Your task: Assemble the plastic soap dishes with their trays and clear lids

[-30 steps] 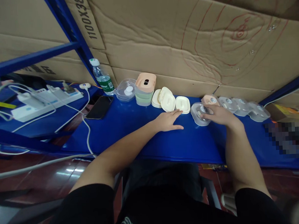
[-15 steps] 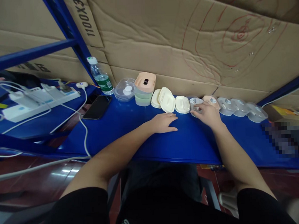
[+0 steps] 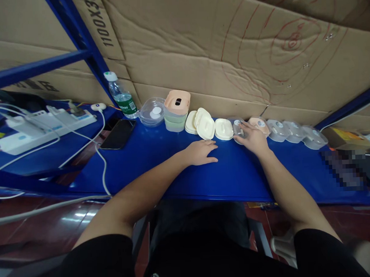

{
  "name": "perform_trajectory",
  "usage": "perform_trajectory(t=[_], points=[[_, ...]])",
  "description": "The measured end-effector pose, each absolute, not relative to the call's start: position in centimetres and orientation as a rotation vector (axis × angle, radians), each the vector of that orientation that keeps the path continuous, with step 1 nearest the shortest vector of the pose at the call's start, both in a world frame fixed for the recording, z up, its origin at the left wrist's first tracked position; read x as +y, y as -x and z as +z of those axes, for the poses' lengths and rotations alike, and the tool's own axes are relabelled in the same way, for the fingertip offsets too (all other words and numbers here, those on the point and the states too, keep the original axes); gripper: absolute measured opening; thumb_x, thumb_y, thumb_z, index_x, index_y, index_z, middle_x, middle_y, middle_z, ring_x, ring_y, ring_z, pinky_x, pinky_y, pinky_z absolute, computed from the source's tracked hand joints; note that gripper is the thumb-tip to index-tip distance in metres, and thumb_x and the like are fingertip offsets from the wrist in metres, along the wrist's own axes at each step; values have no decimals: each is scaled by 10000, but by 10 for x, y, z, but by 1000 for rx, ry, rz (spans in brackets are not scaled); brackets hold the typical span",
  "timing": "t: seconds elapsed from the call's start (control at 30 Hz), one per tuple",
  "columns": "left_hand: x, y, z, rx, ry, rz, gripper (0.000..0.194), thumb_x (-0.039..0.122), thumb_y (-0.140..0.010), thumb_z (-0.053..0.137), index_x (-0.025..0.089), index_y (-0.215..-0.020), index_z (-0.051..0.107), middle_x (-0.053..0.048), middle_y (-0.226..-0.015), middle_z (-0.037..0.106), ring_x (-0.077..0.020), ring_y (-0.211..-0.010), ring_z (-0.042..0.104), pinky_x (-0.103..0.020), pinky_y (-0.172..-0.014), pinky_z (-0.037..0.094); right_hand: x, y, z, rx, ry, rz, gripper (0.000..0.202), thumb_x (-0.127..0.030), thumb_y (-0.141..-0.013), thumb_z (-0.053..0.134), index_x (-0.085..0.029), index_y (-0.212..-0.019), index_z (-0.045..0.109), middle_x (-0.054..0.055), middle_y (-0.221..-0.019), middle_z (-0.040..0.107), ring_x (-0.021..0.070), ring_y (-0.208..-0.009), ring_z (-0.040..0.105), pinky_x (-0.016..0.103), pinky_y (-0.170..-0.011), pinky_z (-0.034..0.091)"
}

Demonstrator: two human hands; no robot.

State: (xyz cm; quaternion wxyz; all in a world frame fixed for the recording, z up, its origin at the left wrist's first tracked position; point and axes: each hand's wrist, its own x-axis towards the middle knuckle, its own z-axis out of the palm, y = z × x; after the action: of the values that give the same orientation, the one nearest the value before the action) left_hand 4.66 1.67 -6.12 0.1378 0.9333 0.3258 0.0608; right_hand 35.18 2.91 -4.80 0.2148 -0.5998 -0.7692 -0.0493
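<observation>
My left hand (image 3: 200, 153) lies palm down on the blue table, its fingers stretched out just in front of the cream lids (image 3: 205, 127). My right hand (image 3: 255, 140) reaches over a small clear lidded container (image 3: 237, 127), thumb at its near side and fingers across its top. The fingers partly cover this container. Left of it, touching or nearly so, sits a single cream lidded piece (image 3: 224, 129). A peach-lidded container (image 3: 259, 125) stands just beyond the right hand, followed by several clear lidded containers (image 3: 278, 130) in a row.
A peach-topped stack of containers (image 3: 177, 102), clear round tubs (image 3: 152, 111) and a water bottle (image 3: 122, 96) stand at the back left. Nearby lie a black phone (image 3: 119, 134) and a white power strip (image 3: 46, 128) with cables. Cardboard (image 3: 181, 44) walls the back.
My right fingers have spread further over the clear container, which appears slightly closer to the cream piece. My left hand stays put. The view has shifted slightly.
</observation>
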Motion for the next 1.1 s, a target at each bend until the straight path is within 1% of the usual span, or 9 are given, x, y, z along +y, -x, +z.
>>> perform_trajectory(t=[0.07, 0.17, 0.33, 0.5, 0.63, 0.73, 0.8, 0.93, 1.1], points=[[17, -46, -62, 933, -2703, 177, 697, 628, -1026, 598, 181, -1559, 578, -162, -1690, 488, -339, -1532, 510, -457, -1240, 419, 28, -355, -43, -2056, 1690, -161, 650, -533, -939, 682, -182, -1486, 682, 169, -1585, 611, 396, -1431, 609, 611, -1186, 488], [17, -46, -63, 926, -2699, 193, 689, 626, -1025, 599, 184, -1553, 585, -163, -1690, 487, -345, -1525, 517, -468, -1232, 427, 26, -365, -37, -1986, 1744, -193, 639, -551, -929, 696, -189, -1455, 709, 161, -1536, 657, 407, -1430, 607, 631, -1207, 452], [17, -45, -64, 933, -2697, 184, 699, 634, -1025, 592, 184, -1560, 580, -163, -1695, 481, -350, -1517, 523, -469, -1225, 431, 24, -377, -32, -1992, 1881, -169, 626, -574, -865, 777, -201, -1368, 764, 150, -1417, 743, 429, -1391, 629, 613, -1156, 499], [17, -46, -63, 940, -2700, 171, 708, 640, -1023, 592, 184, -1565, 576, -162, -1696, 480, -355, -1508, 531, -474, -1222, 435, 22, -375, -26, -2085, 1903, -153, 530, -541, -833, 813, -254, -1279, 795, 114, -1359, 776, 418, -1323, 668, 593, -1114, 524], [17, -46, -62, 950, -2694, 151, 705, 628, -1025, 599, 179, -1568, 572, -158, -1703, 472, -354, -1519, 519, -476, -1227, 435, 20, -378, -25, -2115, 1935, -141, 633, -548, -799, 846, -222, -1334, 759, 143, -1369, 765, 423, -1318, 666, 576, -1083, 543], [17, -46, -63, 951, -2696, 152, 703, 626, -1024, 604, 178, -1565, 576, -153, -1704, 472, -353, -1518, 521, -471, -1238, 427, 19, -383, -28, -2180, 1925, -130, 730, -480, -747, 901, -235, -1406, 708, 141, -1446, 722, 424, -1357, 642, 554, -1052, 567], [18, -46, -63, 941, -2694, 160, 706, 630, -1024, 599, 175, -1563, 578, -158, -1701, 474, -356, -1516, 524, -477, -1236, 428, 20, -385, -30, -2193, 1928, -139, 748, -423, -735, 918, -239, -1425, 692, 143, -1467, 707, 421, -1372, 633, 543, -1042, 578], [19, -45, -64, 925, -2692, 174, 704, 645, -1023, 587, 186, -1557, 582, -161, -1699, 476, -358, -1520, 520, -489, -1224, 437, 24, -378, -34, -2163, 1896, -190, 667, -402, -793, 877, -233, -1414, 701, 157, -1439, 719, 413, -1357, 647, 556, -1075, 557], [18, -45, -63, 933, -2702, 174, 702, 642, -1023, 588, 185, -1555, 583, -161, -1695, 482, -349, -1522, 518, -471, -1233, 427, 30, -370, -41, -2109, 1850, -246, 612, -480, -875, 788, -217, -1422, 703, 175, -1427, 721, 408, -1329, 662, 576, -1091, 526]])
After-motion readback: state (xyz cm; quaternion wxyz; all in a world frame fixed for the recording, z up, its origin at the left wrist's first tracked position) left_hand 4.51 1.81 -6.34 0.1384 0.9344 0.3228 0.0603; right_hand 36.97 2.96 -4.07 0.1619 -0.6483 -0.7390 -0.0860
